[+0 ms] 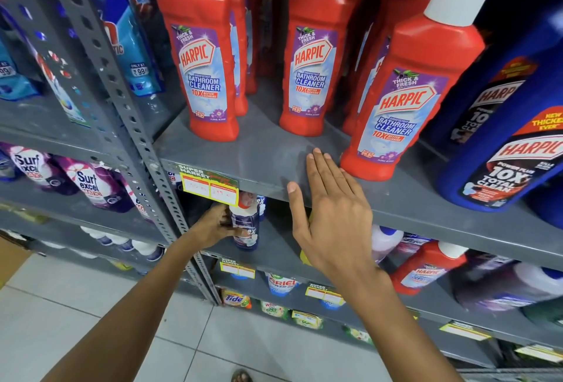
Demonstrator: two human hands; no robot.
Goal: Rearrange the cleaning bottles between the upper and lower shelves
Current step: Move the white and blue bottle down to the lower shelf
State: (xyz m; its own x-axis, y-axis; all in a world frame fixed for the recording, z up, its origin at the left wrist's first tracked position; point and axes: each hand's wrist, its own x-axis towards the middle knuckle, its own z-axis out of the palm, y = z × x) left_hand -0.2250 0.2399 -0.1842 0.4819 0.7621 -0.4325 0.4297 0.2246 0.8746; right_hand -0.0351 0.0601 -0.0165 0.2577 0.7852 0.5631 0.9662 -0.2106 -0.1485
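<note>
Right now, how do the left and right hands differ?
The left hand reaches under the upper shelf and grips a small dark bottle on the lower shelf; the right hand holds nothing. The left's fingers curl around the bottle; the right's are flat and open, at the upper shelf's edge beside a red bottle. Both are bare.

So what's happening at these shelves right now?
A person is sorting cleaning bottles on a grey metal rack. The left hand reaches under the upper shelf and has its grip on a dark blue bottle standing on the lower shelf. The right hand is open and empty, fingers spread, in front of the upper shelf's edge, beside a red Harpic bottle. More red Harpic bottles stand upright further back and to the left.
</note>
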